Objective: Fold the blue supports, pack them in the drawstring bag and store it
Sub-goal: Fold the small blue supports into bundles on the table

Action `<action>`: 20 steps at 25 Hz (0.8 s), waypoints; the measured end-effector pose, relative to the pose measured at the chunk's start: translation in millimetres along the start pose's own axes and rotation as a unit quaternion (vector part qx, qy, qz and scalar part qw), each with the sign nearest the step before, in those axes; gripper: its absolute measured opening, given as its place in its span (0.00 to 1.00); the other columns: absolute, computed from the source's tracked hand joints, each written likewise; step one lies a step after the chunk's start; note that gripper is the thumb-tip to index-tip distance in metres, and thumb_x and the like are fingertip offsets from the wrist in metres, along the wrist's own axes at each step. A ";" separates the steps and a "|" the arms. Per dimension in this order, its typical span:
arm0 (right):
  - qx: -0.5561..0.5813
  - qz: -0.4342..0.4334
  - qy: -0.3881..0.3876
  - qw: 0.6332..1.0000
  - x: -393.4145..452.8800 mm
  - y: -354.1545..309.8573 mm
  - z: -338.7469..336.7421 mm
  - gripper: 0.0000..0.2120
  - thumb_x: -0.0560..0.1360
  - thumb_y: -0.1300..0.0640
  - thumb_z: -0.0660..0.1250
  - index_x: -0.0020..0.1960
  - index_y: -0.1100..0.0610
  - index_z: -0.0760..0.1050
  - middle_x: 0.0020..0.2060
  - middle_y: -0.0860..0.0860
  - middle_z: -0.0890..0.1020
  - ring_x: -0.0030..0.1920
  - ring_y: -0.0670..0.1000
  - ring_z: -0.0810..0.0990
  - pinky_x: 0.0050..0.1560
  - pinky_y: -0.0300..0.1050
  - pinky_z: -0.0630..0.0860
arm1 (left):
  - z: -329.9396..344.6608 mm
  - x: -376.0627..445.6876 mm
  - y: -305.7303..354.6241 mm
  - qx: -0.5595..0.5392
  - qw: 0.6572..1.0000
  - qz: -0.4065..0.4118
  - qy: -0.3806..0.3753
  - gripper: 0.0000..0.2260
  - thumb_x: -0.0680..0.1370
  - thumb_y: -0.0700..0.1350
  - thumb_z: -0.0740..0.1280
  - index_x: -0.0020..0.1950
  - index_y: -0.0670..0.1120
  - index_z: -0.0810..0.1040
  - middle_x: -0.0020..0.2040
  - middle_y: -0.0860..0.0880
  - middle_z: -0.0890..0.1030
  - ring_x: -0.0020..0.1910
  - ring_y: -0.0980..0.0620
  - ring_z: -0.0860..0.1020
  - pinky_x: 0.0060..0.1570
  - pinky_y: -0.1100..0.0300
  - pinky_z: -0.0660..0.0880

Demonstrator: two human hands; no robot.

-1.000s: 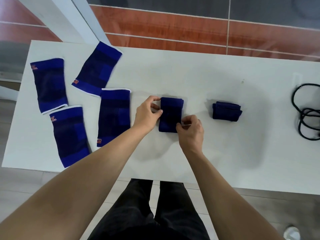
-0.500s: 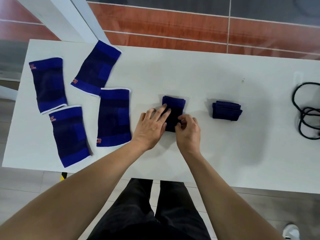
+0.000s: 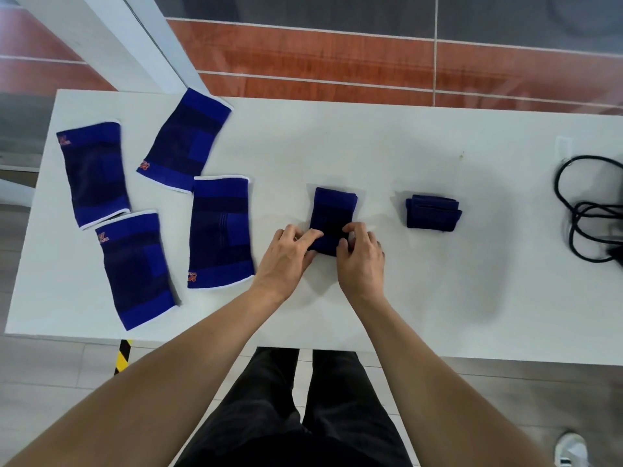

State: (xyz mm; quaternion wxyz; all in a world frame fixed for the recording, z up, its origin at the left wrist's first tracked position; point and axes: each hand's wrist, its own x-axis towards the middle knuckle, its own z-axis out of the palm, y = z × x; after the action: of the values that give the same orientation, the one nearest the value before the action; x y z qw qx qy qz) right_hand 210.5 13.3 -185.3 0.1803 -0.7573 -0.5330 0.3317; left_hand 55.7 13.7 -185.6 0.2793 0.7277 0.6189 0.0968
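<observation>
A narrow, lengthwise-folded blue support (image 3: 333, 212) lies at the middle of the white table (image 3: 371, 153). My left hand (image 3: 290, 256) and my right hand (image 3: 360, 256) both pinch its near end, fingers curled on the fabric. To the right rests a blue support (image 3: 433, 212) folded into a compact bundle. Several flat, unfolded blue supports lie on the left half: one (image 3: 220, 230) beside my left hand, one (image 3: 135, 267) at the near left, one (image 3: 92, 171) at the far left, one (image 3: 185, 138) near the back edge. No drawstring bag is in view.
A coiled black cable (image 3: 590, 207) lies at the table's right edge. A white post (image 3: 135, 42) rises behind the back left corner. My legs in dark trousers (image 3: 296, 409) stand at the near edge. Yellow-black tape (image 3: 123, 355) marks the floor.
Both hands slid from the sides of the folded support down to its near end. The left hand, flat on it half a second ago, now pinches the near end together with the right.
</observation>
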 end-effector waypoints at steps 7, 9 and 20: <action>0.018 -0.010 -0.037 0.999 -8.8 4.8 -8.0 0.15 0.79 0.56 0.63 0.66 0.51 0.72 0.46 0.48 0.76 0.50 0.50 0.74 0.62 0.49 0.70 | -1.4 -1.7 3.0 -0.028 0.998 -0.025 -0.051 0.26 0.76 0.42 0.71 0.73 0.51 0.70 0.56 0.46 0.71 0.56 0.46 0.72 0.59 0.54 0.73; 0.055 0.010 -0.067 0.996 -9.3 7.4 -11.0 0.18 0.78 0.60 0.62 0.66 0.51 0.73 0.44 0.45 0.75 0.49 0.48 0.74 0.63 0.51 0.71 | -1.5 0.8 6.3 -0.041 0.997 -0.043 -0.054 0.27 0.75 0.37 0.69 0.73 0.50 0.69 0.58 0.45 0.71 0.57 0.46 0.72 0.61 0.55 0.73; -0.017 -0.068 -0.027 0.997 1.1 31.7 -23.3 0.07 0.78 0.53 0.69 0.55 0.52 0.80 0.49 0.47 0.77 0.51 0.52 0.74 0.52 0.44 0.63 | -17.9 6.5 16.1 -0.204 0.975 -0.090 -0.021 0.11 0.81 0.46 0.67 0.62 0.46 0.77 0.49 0.50 0.81 0.44 0.51 0.78 0.49 0.58 0.76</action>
State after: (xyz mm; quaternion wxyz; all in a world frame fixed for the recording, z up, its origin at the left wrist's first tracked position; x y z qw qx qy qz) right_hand 248.7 4.6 -188.8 0.1746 -0.7129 -0.5938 0.3297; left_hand 62.0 23.8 -163.6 0.4422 0.5986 0.6432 0.1801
